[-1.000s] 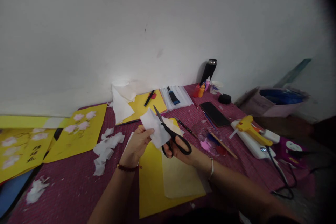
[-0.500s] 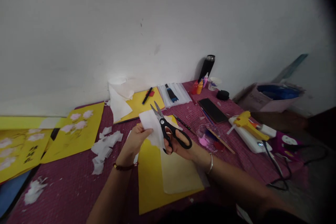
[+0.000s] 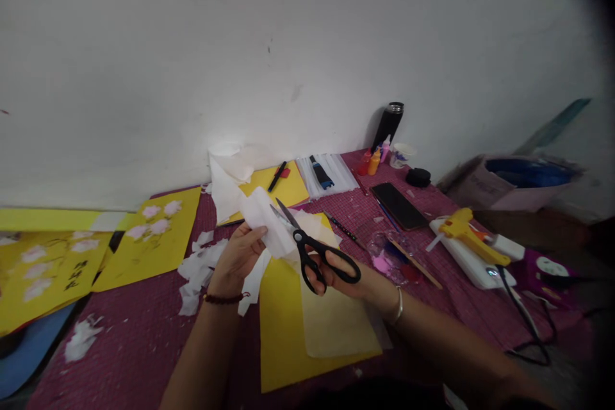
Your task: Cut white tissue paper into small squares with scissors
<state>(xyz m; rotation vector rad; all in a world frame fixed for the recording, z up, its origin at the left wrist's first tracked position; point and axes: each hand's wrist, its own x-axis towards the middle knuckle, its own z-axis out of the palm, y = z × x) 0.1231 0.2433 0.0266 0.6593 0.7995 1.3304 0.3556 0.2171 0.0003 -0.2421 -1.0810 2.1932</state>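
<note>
My left hand (image 3: pixel 236 256) pinches a piece of thin white paper (image 3: pixel 262 221) and holds it up above the table. My right hand (image 3: pixel 343 275) grips black-handled scissors (image 3: pixel 312 250), fingers through the loops. The blades point up and left into the white paper, close to my left fingertips. Under both hands lies a yellow sheet (image 3: pixel 283 327) with a pale cream sheet (image 3: pixel 331 327) on top of it.
White paper scraps (image 3: pixel 199 266) lie left of my hands on the magenta cloth (image 3: pixel 134 346). Yellow sheets with pink flowers (image 3: pixel 151 237) lie at left. A phone (image 3: pixel 398 205), a yellow glue gun (image 3: pixel 464 234), paint bottles (image 3: pixel 375 160), a black flask (image 3: pixel 388 125) and a box (image 3: pixel 504 182) are at right.
The scissor blades have moved left and tilted lower into the white paper. My left hand has turned the paper slightly, and the view has shifted a little.
</note>
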